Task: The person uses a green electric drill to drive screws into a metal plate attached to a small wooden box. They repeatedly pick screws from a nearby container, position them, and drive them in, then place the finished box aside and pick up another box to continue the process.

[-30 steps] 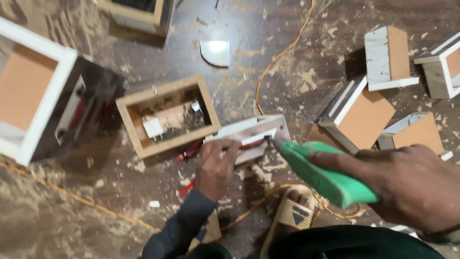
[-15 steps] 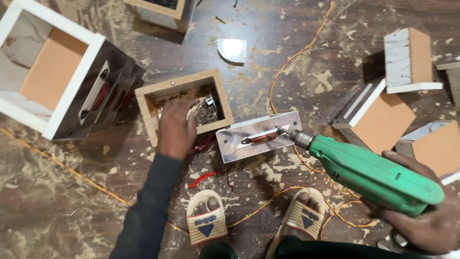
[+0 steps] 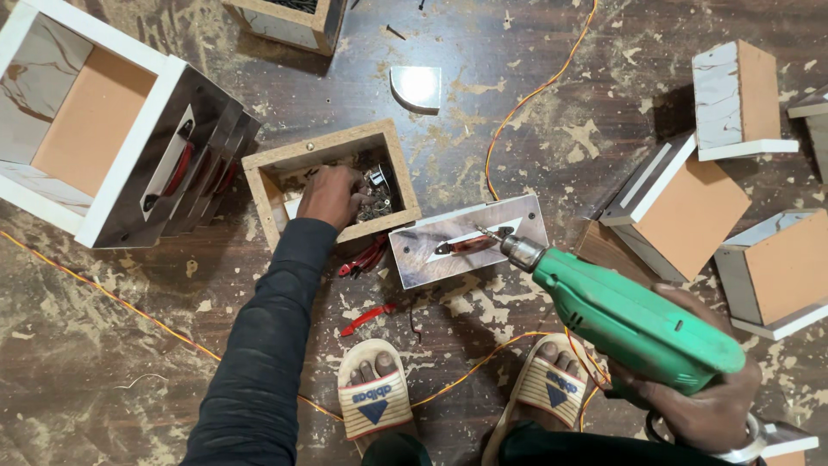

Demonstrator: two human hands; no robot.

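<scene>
Seen from above, your left hand (image 3: 332,195) reaches into the small open wooden box (image 3: 332,185) at the centre of the frame, its fingers (image 3: 349,183) curled down among the loose metal hardware (image 3: 377,197) heaped in the box's right half; whether they have closed on a piece you cannot tell from here. Your right hand (image 3: 703,406), at the lower right, is wrapped tight around the grip of a green power drill (image 3: 634,321), whose bit (image 3: 485,233) points up and left and rests over the red handle (image 3: 463,245) fixed to a grey laminated panel (image 3: 470,242) lying flat on the floor just right of the box. Red handles (image 3: 366,256) lie on the floor just below the box, with one more (image 3: 366,318) a little lower, near your left sandal (image 3: 373,397); your right sandal (image 3: 543,388) sits below the panel. An orange cord (image 3: 517,108) runs from the top of the frame down past the panel and loops between your feet. At the upper left stands a large white-edged drawer (image 3: 90,129) with a stack of grey fronts, each carrying a red handle, leaning against it. More drawer boxes (image 3: 690,203) with tan insides and white edges are scattered down the right side, another open box (image 3: 289,22) is cut off by the top edge, and a small rounded white offcut (image 3: 416,88) lies above the wooden box. Sawdust (image 3: 569,129) covers the dark floor throughout.
</scene>
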